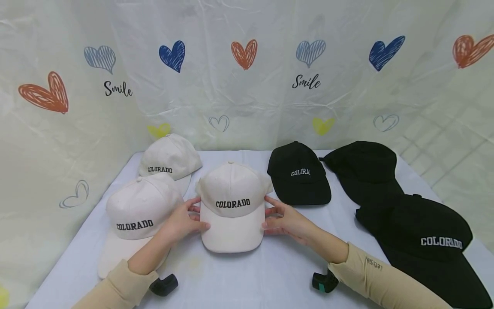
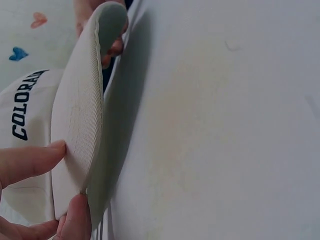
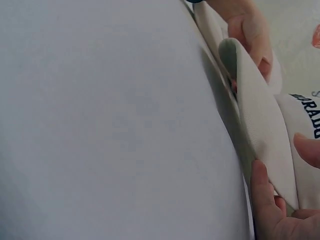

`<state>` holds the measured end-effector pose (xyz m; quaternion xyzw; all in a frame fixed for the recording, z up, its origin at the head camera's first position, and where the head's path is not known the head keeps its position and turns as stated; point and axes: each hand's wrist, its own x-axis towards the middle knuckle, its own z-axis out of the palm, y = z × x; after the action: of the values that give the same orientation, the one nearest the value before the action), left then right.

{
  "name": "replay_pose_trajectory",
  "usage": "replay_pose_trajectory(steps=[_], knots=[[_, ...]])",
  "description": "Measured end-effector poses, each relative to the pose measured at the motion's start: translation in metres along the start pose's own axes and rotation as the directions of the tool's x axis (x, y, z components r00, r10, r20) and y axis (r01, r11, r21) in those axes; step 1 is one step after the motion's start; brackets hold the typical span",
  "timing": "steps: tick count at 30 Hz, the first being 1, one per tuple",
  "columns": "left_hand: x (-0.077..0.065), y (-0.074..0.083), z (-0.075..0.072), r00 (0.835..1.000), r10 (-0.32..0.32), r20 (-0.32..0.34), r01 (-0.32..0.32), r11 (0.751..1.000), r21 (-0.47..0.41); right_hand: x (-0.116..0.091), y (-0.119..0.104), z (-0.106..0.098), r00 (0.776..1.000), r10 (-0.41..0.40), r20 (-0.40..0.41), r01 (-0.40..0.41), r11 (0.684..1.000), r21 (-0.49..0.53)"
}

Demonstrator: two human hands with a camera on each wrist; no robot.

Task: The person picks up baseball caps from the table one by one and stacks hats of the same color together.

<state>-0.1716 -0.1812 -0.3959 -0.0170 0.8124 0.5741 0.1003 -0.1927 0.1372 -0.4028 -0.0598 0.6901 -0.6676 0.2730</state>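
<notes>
A white baseball cap lettered COLORADO in black faces me in the middle of the table. My left hand pinches the left side of its brim, thumb on top and fingers at the edge and underneath. On the opposite side my right hand holds the brim the same way, thumb above and fingertips below. Seen from the wrists, the brim curves and stands a little off the cloth, with a shadow under it. The back of the cap is hidden in all views.
Left of it are two more white caps, a near one and a far one. On the right lie three black caps: one upright, one at the back, one in front. A heart-printed curtain hangs behind.
</notes>
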Motion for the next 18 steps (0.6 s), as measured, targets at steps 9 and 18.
replay_pose_trajectory(steps=[9, 18], knots=[[-0.001, 0.000, 0.001, 1.000, -0.004, -0.008, 0.004, 0.999, 0.036, 0.001, -0.004, -0.001, 0.999, 0.031, 0.008, -0.031, 0.998, -0.062], [-0.002, 0.000, 0.000, 1.000, 0.007, -0.018, -0.004, 0.990, 0.141, 0.005, -0.011, -0.005, 0.996, 0.061, 0.064, -0.050, 0.985, -0.162]])
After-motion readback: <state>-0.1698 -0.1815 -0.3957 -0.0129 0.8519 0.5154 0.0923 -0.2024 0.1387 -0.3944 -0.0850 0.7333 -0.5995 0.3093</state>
